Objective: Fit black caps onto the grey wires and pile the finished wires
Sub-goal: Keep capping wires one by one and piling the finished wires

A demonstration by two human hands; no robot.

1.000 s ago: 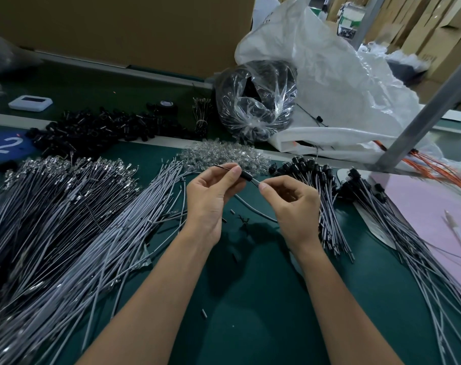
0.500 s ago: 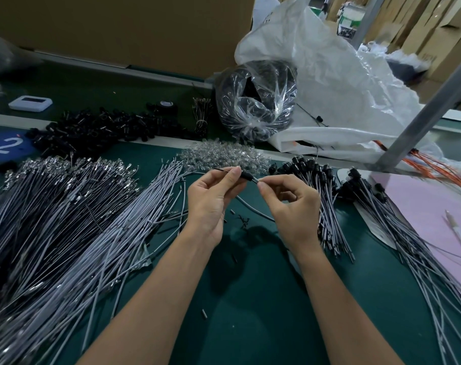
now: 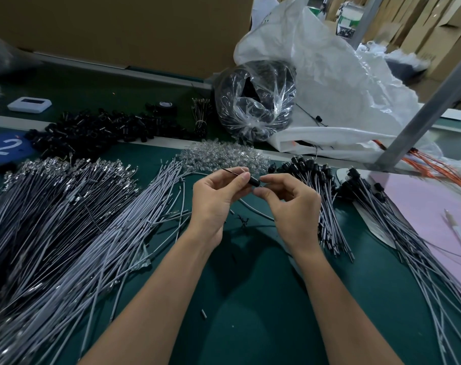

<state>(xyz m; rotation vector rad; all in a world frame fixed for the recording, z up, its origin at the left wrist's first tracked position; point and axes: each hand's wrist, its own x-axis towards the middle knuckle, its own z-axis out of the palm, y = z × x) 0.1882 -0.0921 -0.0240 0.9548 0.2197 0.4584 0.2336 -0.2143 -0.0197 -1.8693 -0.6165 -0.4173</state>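
The cap (image 3: 253, 180) sits mid-frame above the desk (image 3: 250, 299), pinched between thumb and forefinger of the left hand (image 3: 216, 198). The right hand (image 3: 292, 206), fingers curled, pinches the wire (image 3: 251, 208) at the cap's end. Capped wires (image 3: 321, 196) are piled at 3 o'clock, bare wires (image 3: 66, 219) at 9, and loose caps (image 3: 100, 130) at 10.

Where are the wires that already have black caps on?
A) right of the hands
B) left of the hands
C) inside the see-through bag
A: the capped wires lie right of the right hand, black caps bunched at the far end; the bare wires left of the left hand show only metal tips.
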